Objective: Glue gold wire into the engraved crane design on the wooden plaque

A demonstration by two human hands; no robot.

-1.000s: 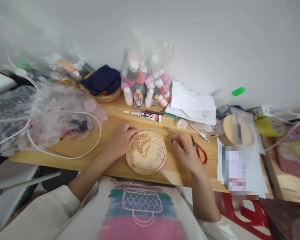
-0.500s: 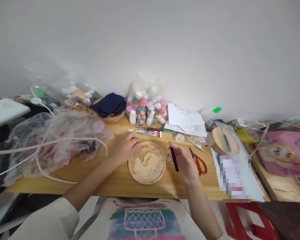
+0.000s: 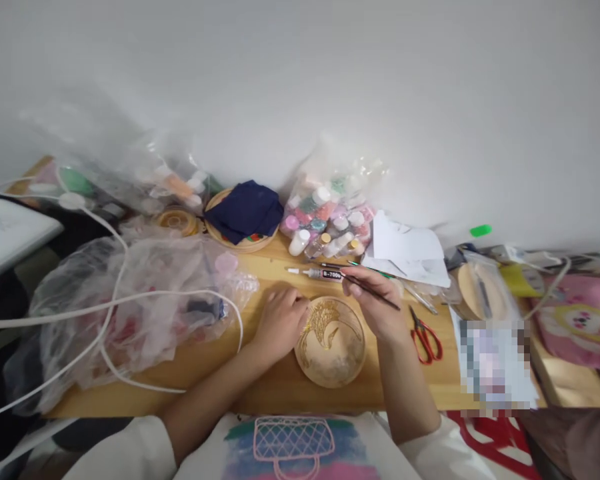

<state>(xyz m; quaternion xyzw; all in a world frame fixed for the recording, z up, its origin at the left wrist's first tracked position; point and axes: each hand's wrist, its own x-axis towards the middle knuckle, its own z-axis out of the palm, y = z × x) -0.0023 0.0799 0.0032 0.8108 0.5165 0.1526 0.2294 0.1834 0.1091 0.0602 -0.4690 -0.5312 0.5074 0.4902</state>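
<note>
A round wooden disc [image 3: 337,357] with a gold wire bird design lies on the table near its front edge. My left hand [image 3: 283,321] rests at the disc's upper left rim, fingers bent; whether anything is between them is hidden. Above the disc's upper right, my right hand [image 3: 377,300] holds a thin dark stick-like tool [image 3: 373,292], its length slanting down to the right. Just behind the disc lies a B-7000 glue tube [image 3: 330,274], partly covered by the right hand's fingers and the tool.
Red-handled scissors [image 3: 427,341] lie right of my right forearm. At the back stand a bag of small bottles [image 3: 325,207], white papers [image 3: 407,247] and dark blue cloth [image 3: 245,210]. Plastic bags [image 3: 145,313] and white cables [image 3: 240,320] spread over the left side.
The view has shifted, moving the scene slightly right. My right hand has moved up and toward the glue tube, and the thin dark tool in it is now tilted flatter.
</note>
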